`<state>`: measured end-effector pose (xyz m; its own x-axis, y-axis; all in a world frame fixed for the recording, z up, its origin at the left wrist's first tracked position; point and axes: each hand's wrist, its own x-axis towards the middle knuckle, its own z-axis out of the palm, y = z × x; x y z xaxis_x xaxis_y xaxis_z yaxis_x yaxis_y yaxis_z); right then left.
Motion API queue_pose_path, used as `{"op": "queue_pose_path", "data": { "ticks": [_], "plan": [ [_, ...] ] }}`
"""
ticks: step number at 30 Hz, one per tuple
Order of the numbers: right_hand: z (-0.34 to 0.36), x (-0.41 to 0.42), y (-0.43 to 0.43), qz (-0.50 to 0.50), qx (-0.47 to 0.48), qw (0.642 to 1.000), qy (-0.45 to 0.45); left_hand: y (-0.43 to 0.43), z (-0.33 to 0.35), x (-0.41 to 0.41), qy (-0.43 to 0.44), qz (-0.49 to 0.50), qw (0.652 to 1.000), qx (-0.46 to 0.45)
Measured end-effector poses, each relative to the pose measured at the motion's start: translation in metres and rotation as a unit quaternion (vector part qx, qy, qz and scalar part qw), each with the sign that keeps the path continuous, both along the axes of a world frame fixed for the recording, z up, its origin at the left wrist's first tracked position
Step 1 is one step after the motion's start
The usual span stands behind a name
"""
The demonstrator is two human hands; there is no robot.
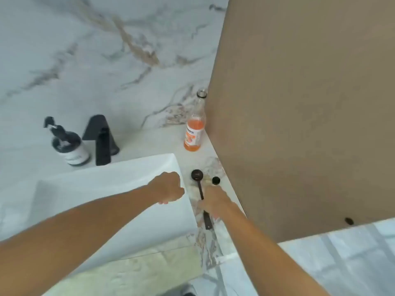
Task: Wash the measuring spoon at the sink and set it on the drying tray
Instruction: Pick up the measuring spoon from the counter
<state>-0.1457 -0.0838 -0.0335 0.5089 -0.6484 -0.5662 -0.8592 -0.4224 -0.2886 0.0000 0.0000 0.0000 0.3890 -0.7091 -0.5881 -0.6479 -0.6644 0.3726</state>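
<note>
The spoon [201, 193] lies on the desk [149, 135] strip just right of the sink [102, 189]. Its long axis runs away from me: bowl at the far end, handle tip nearest me. My right hand [215, 202] is on it already, laid over the middle of the handle, so bowl and tip stick out either side; whether my fingers have closed round it I cannot tell. My left hand [168, 188] hovers over the sink's right edge, curled into a loose fist, empty as far as I can see, just beside the bowl but apart from it. A small dark cap [216, 180] sits right of the bowl. The right hand is plainly the nearer; the lift should go leftward, towards the tap [101, 139].
</note>
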Motion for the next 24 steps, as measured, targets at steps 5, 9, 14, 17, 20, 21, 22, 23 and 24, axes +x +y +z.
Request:
{"op": "queue_pose_path", "data": {
  "ticks": [5, 9, 14, 17, 20, 21, 22, 23, 24],
  "plan": [
    [-0.063, -0.018, -0.004, -0.094, 0.009, 0.993, -0.069, -0.048, -0.069, -0.021, 0.125, 0.137, 0.981, -0.064],
    [-0.086, -0.025, -0.018, -0.087, 0.034, 0.988, -0.123, -0.066, -0.099, -0.035, 0.129, 0.219, 0.962, -0.102],
    [-0.087, -0.025, -0.019, -0.075, 0.081, 0.98, -0.166, -0.06, -0.11, -0.039, 0.221, 0.36, 0.896, -0.138],
    [-0.082, -0.009, -0.005, -0.064, 0.089, 0.976, -0.186, -0.042, -0.11, -0.028, 0.317, 0.43, 0.83, -0.16],
    [-0.073, 0.016, 0.013, -0.012, 0.112, 0.975, -0.193, -0.012, -0.1, -0.008, 0.386, 0.501, 0.749, -0.197],
    [-0.069, 0.027, 0.018, 0.011, 0.127, 0.973, -0.191, 0.0, -0.097, 0.001, 0.388, 0.519, 0.732, -0.209],
    [-0.063, 0.039, 0.021, 0.027, 0.147, 0.971, -0.184, 0.011, -0.096, 0.009, 0.381, 0.532, 0.723, -0.222],
    [-0.056, 0.053, 0.023, 0.039, 0.164, 0.969, -0.183, 0.023, -0.095, 0.019, 0.366, 0.548, 0.714, -0.236],
    [-0.047, 0.071, 0.025, 0.043, 0.173, 0.966, -0.189, 0.038, -0.094, 0.03, 0.347, 0.567, 0.705, -0.248]
  ]
}}
